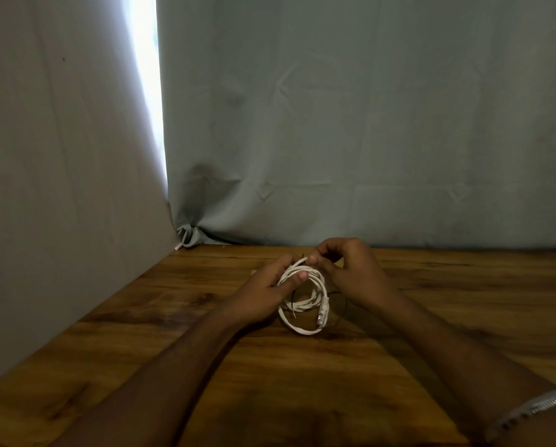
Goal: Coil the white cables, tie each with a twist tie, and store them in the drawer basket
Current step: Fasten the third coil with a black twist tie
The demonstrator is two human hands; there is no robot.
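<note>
A white cable (pixel 305 304) is wound into a small coil held just above the wooden table (pixel 205 350), with a clear plug hanging at its right side. My left hand (pixel 263 291) grips the coil's upper left part, thumb across the strands. My right hand (pixel 351 269) is at the top of the coil, its fingertips pinching there, on what looks like a thin dark twist tie (pixel 341 301) whose wire loops down on the right of the coil. The drawer basket is not in view.
A grey curtain (pixel 367 124) hangs behind the table's far edge and another cloth covers the left side, with a bright gap between them. A metal bracelet (pixel 535 408) is on my right wrist.
</note>
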